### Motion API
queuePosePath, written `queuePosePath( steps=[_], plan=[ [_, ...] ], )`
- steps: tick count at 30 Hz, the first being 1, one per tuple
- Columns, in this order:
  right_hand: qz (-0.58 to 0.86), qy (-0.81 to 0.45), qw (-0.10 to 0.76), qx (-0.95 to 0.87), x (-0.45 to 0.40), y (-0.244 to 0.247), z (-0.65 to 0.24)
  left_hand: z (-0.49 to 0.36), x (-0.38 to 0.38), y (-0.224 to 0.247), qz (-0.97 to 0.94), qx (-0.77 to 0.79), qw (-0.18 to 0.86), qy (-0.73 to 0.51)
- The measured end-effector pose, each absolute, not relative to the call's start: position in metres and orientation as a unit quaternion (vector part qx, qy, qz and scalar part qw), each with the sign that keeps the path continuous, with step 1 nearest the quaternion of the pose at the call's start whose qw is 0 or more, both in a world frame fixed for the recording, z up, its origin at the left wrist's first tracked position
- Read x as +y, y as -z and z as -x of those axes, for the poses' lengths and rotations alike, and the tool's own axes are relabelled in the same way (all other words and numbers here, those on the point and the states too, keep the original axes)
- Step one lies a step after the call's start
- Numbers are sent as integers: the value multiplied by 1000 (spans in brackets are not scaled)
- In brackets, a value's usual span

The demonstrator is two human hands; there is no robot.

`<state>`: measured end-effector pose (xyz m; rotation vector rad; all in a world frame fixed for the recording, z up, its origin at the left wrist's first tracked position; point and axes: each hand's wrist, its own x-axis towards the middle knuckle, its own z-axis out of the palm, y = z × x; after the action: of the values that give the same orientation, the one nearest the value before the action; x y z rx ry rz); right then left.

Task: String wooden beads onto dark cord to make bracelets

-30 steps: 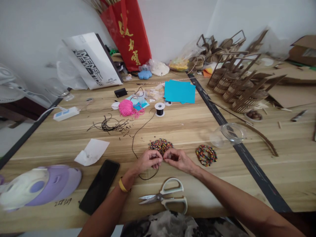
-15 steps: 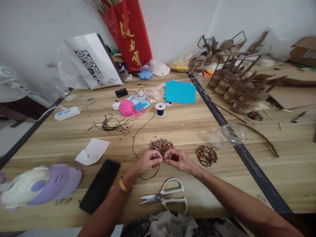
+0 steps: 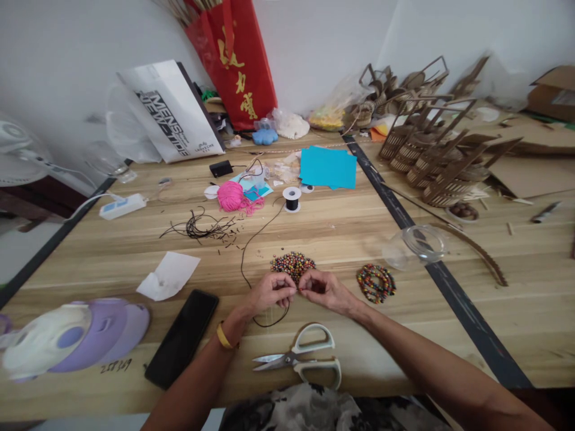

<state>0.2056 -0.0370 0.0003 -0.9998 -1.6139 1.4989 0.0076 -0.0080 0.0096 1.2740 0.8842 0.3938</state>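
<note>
My left hand (image 3: 273,291) pinches the end of a thin black cord (image 3: 242,263), which loops under it and runs back to a white-rimmed spool (image 3: 291,199). Close beside it, thumb and finger of my right hand (image 3: 324,291) are pinched on a tiny reddish bead. The fingertips of both hands nearly meet just in front of a pile of multicoloured beads (image 3: 293,263). To the right lies a coil of strung beads (image 3: 376,283). Open scissors (image 3: 294,358) rest on the table near my body.
A black phone (image 3: 182,338), crumpled white paper (image 3: 168,275) and a purple-white device (image 3: 76,338) lie left. Cut black cords (image 3: 197,226) and pink yarn (image 3: 231,196) are behind. Blue sheets (image 3: 327,167) lie farther back, a clear jar (image 3: 415,246) and small baskets (image 3: 431,161) right.
</note>
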Motion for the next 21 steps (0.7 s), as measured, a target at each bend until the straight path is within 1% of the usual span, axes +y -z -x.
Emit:
queuePosePath(
  steps=[21],
  plan=[
    [383, -586, 349, -622, -37, -2, -206, -7, -8, -5, -585, 386, 692, -172]
  ],
)
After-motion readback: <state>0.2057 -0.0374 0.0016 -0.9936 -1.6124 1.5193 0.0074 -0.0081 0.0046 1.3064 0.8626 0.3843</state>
